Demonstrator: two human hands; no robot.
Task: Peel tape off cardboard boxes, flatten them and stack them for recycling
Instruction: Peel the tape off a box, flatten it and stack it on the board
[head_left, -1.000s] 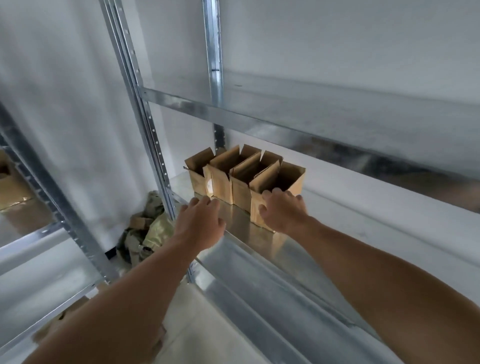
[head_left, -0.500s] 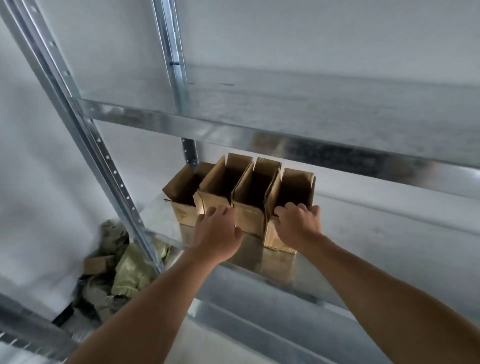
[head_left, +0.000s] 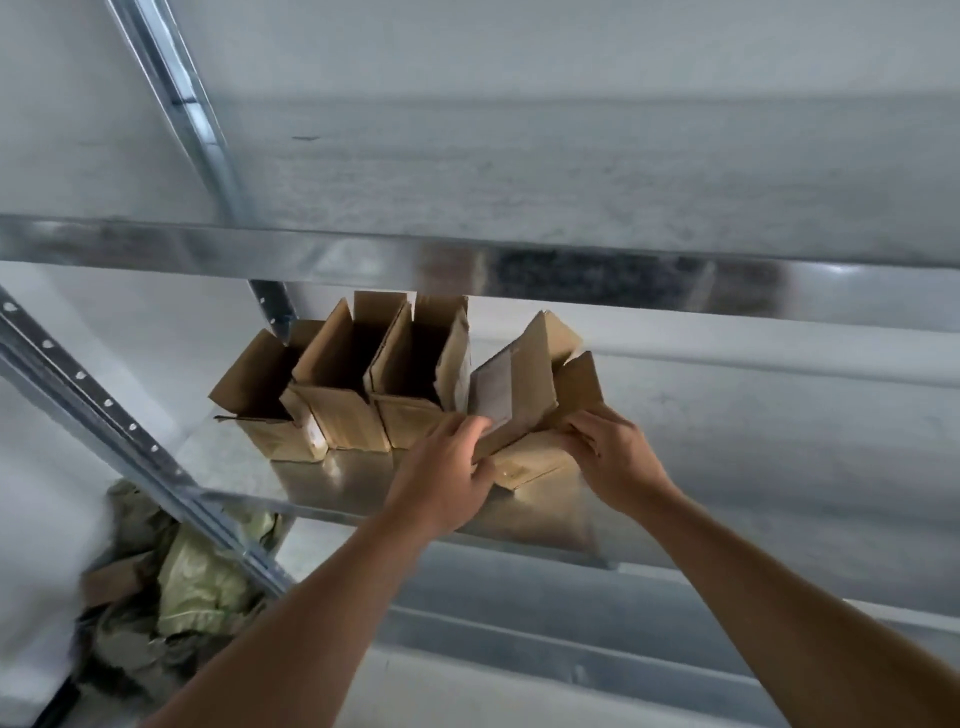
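Note:
Several small open cardboard boxes stand in a row on a metal shelf (head_left: 332, 483). The rightmost box (head_left: 530, 379) is tilted to the right, away from the row, with a pale label on its left side. My left hand (head_left: 447, 473) grips its near left edge. My right hand (head_left: 610, 457) holds its near right flap and side. Three boxes stay upright to the left: one (head_left: 415, 384) beside the tilted box, a middle one (head_left: 340, 400) and the leftmost (head_left: 265, 405), all with flaps standing up.
The upper shelf's metal beam (head_left: 467, 265) runs just above the box flaps. A slotted metal upright (head_left: 119, 431) slants down the left. Crumpled greenish bags and cardboard scraps (head_left: 192, 577) lie on the floor at lower left. The shelf continues to the right of the boxes.
Both hands have closed on the rightmost box and tipped it to the right, apart from the row. The view has moved closer to the shelf.

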